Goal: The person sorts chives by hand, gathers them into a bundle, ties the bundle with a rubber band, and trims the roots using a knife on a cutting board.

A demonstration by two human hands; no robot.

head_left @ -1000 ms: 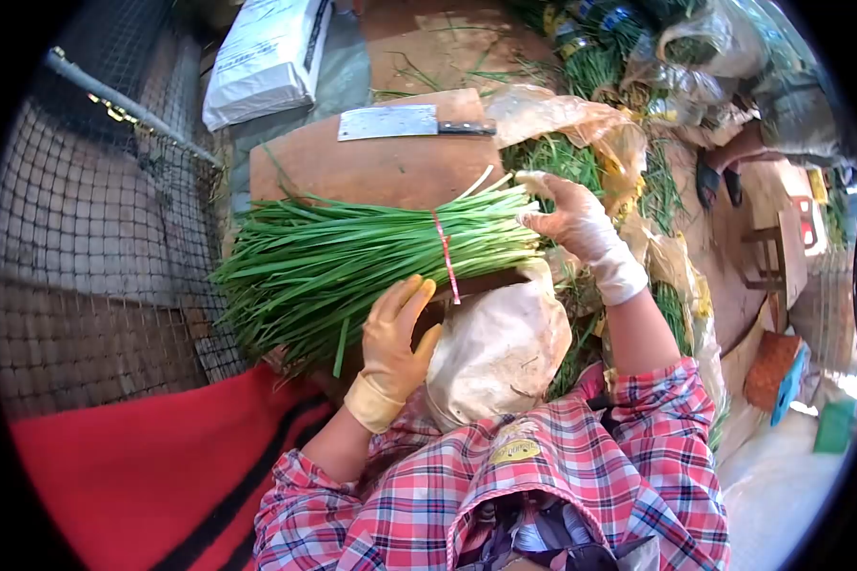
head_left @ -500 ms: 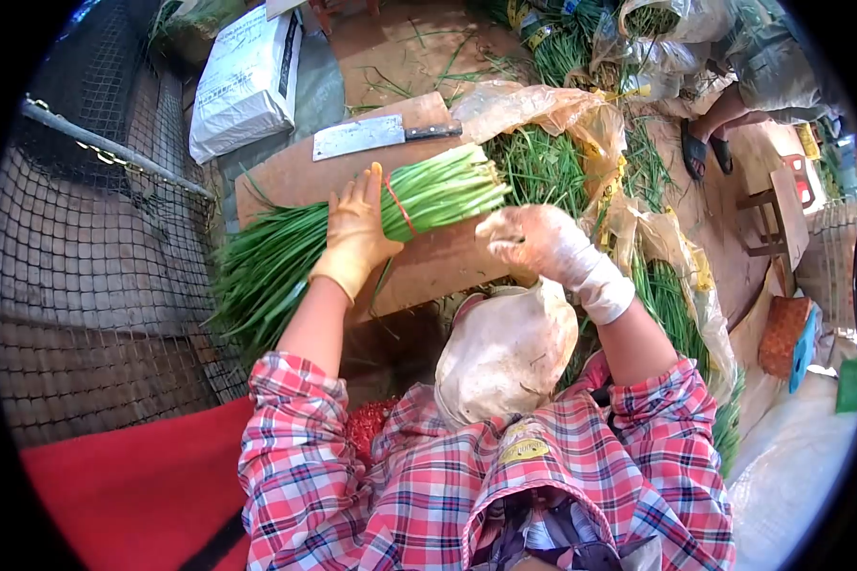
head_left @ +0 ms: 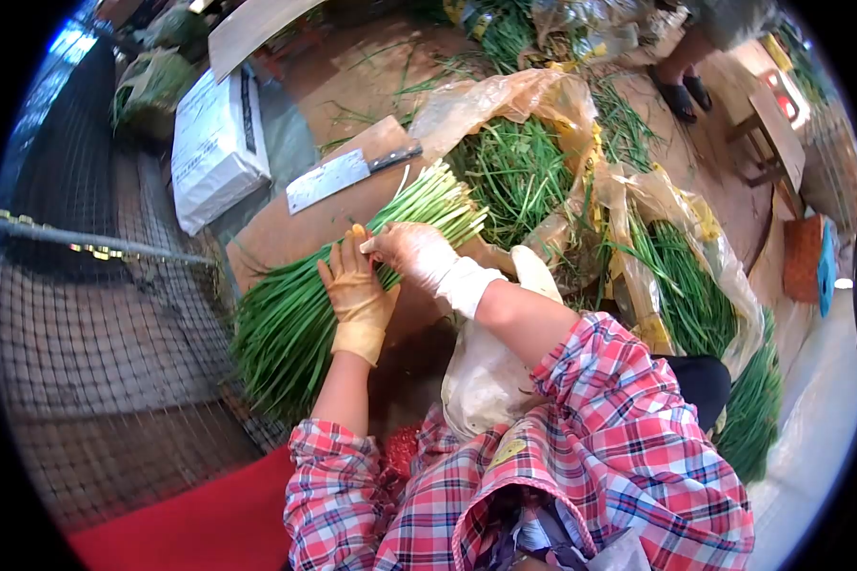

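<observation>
A thick bundle of long green stalks (head_left: 290, 324) lies slanted across a brown board (head_left: 305, 221), pale cut ends at the upper right. My left hand (head_left: 355, 288), in a yellowish glove, rests on the bundle's middle with its fingers spread. Right beside it, my right hand (head_left: 417, 253), in a whitish glove, is closed with fingertips pinched over the bundle; what they hold is too small to make out. The red band seen earlier is hidden under the hands. Beyond the bundle, a cleaver (head_left: 328, 181) with a black handle lies flat on the board.
Plastic bags (head_left: 505, 100) with loose green stalks (head_left: 514, 176) lie to the right. A white sack (head_left: 217, 143) sits at the upper left, beside a wire mesh fence (head_left: 114, 333). Another person's legs and sandals (head_left: 678, 95) show at the upper right, near a wooden stool (head_left: 771, 133).
My right hand has moved left from the cut ends to the bundle's middle, beside my left hand, and closed. The view has turned, and the bundle appears more steeply slanted.
</observation>
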